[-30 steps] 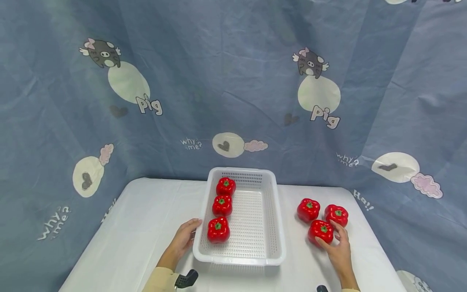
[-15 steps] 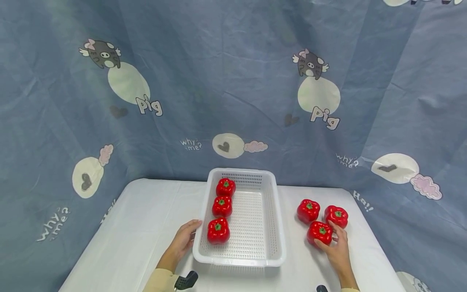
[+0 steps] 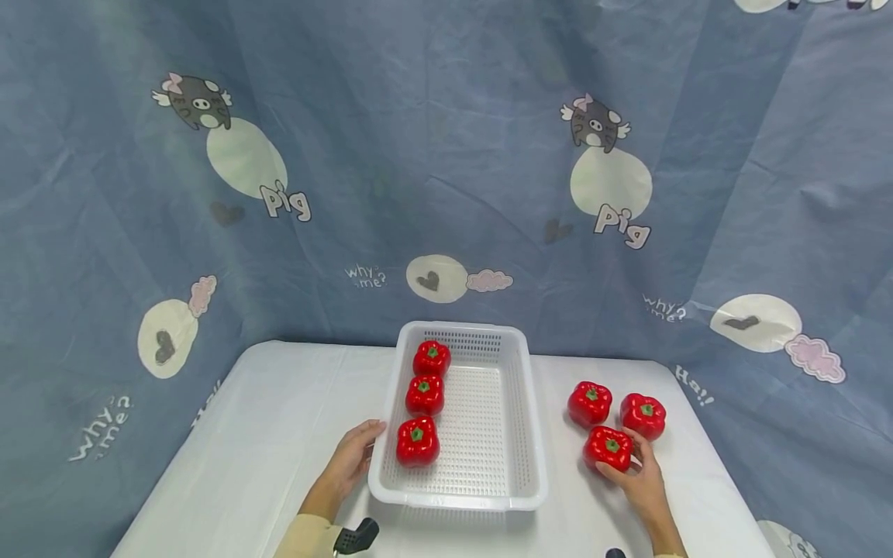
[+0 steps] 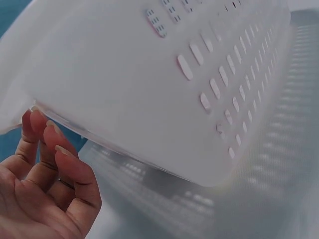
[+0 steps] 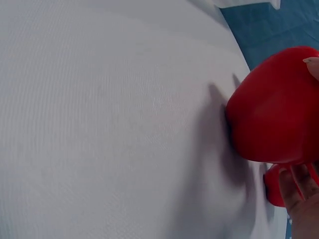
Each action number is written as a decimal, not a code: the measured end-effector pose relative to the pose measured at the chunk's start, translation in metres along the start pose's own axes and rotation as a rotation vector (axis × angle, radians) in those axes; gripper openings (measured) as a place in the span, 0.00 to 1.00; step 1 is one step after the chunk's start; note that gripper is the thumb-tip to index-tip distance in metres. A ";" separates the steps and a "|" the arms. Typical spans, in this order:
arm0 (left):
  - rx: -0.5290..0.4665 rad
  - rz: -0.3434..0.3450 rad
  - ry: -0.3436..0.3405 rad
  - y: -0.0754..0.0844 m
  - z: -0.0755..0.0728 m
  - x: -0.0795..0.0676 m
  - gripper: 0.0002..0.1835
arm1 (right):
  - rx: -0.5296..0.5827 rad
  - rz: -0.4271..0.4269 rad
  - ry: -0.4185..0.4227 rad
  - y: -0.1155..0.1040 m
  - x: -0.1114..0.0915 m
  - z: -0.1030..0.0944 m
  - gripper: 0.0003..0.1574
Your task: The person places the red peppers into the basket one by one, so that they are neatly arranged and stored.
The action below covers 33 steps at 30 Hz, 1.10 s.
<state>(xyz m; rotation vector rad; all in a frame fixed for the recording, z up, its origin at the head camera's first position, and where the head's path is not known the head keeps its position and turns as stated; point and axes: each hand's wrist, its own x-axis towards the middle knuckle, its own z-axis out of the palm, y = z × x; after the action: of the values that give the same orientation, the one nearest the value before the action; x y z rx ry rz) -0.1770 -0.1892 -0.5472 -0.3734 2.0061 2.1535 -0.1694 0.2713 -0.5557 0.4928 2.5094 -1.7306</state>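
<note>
My right hand (image 3: 643, 482) grips a red bell pepper (image 3: 608, 448), thumb on its near side and fingers around its right side. In the right wrist view this bell pepper (image 5: 274, 109) fills the right, with part of the hand (image 5: 305, 204) below it. Two more red peppers, a left one (image 3: 589, 404) and a right one (image 3: 643, 416), sit just behind. My left hand (image 3: 351, 457) holds the left rim of a white plastic basket (image 3: 526, 434). In the left wrist view the hand's (image 4: 50, 184) curled fingertips touch the basket's rim; the thumb is hidden.
Inside the basket, three red peppers stand in a row along the left wall: back (image 3: 432, 359), middle (image 3: 425, 394), front (image 3: 418, 442). A white cloth covers the table (image 3: 279, 418). Behind it hangs a blue printed curtain (image 3: 446, 194).
My right hand has drawn the gripped pepper slightly left and toward me, away from the two behind it. The left hand and the basket have stayed put.
</note>
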 end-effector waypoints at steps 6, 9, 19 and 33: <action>-0.012 0.005 0.006 0.000 -0.001 -0.001 0.19 | 0.059 0.011 -0.006 -0.001 0.001 0.003 0.56; -0.018 0.003 0.009 -0.001 -0.001 -0.001 0.18 | 0.058 0.011 -0.006 -0.001 0.001 0.003 0.56; -0.019 0.006 -0.007 -0.001 -0.001 0.001 0.20 | 0.013 0.000 -0.020 -0.004 0.002 0.004 0.54; -0.030 -0.005 -0.006 -0.002 -0.002 0.005 0.19 | -0.075 -0.040 -0.110 -0.023 0.000 0.002 0.55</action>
<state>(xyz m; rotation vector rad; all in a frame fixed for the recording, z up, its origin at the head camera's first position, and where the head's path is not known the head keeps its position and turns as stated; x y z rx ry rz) -0.1814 -0.1911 -0.5506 -0.3753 1.9693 2.1816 -0.1762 0.2617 -0.5354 0.3355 2.5126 -1.6220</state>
